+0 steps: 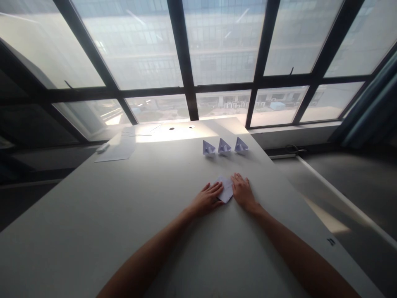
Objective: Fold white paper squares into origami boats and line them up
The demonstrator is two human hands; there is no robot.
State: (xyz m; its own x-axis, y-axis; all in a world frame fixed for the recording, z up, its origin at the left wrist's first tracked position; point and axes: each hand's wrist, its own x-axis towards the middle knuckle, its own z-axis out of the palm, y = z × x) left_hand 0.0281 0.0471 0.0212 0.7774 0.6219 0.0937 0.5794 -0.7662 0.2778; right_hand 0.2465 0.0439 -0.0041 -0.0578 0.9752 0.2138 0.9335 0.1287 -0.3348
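Observation:
A small folded piece of white paper (pixel 227 191) lies flat on the white table (pixel 124 215), between my two hands. My left hand (pixel 208 198) rests on its left side, fingers stretched out over the paper. At the right edge of the sheet lies my right hand (pixel 242 190), also flat with its fingers extended. Parts of the paper are hidden under the fingers. Beyond my hands stand three folded paper shapes in a row: a left one (pixel 209 148), a middle one (pixel 224 147) and a right one (pixel 241 145).
White paper sheets (pixel 116 151) lie at the table's far left, with a small white object (pixel 103 147) beside them. Two round holes sit near the far edge. Large windows (pixel 223 41) rise behind the table, and a blue curtain (pixel 366 103) hangs at right.

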